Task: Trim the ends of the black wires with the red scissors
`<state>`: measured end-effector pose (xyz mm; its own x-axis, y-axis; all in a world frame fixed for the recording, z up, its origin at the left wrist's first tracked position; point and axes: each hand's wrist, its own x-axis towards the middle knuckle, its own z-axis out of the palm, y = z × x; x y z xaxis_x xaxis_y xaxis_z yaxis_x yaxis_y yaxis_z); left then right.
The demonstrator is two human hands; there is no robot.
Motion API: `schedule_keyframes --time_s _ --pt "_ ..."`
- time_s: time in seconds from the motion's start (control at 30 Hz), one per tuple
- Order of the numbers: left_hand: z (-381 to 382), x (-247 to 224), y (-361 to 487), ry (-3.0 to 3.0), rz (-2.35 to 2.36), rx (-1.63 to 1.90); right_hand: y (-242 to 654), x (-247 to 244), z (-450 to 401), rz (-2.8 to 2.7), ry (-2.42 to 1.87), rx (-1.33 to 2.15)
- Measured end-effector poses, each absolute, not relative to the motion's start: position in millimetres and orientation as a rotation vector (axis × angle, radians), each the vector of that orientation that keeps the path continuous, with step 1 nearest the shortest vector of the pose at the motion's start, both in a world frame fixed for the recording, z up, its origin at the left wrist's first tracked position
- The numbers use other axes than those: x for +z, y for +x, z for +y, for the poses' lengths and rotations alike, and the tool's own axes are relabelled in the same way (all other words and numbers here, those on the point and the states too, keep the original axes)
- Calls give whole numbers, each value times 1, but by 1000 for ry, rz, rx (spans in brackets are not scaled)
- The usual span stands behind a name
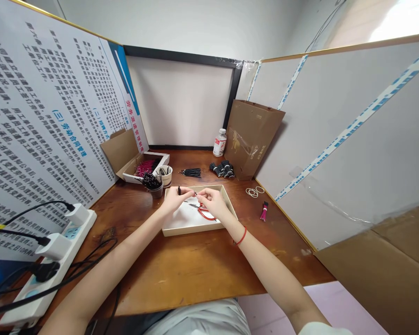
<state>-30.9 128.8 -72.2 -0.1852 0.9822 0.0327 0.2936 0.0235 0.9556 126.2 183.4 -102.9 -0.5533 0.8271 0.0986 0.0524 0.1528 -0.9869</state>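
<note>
Small dark piece (195, 193) sits between left hand (174, 200) and right hand (212, 201), both pinching it; forearms (125, 253) reach forward, converging above shallow box (192, 230).

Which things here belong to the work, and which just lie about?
Likely for the job: slim dark piece being held; red-handled metal scissors; shallow cream cardboard box; bundled black strands.

Likely just there: white red-labelled plastic bottle; large brown paper bag.
</note>
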Motion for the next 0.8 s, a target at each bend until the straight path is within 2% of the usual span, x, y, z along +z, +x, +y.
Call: schedule_keyframes --time_s 0.8 --pt "129 -73 -32 1323 1564 1176 128 -107 191 -1552 -790 1960"
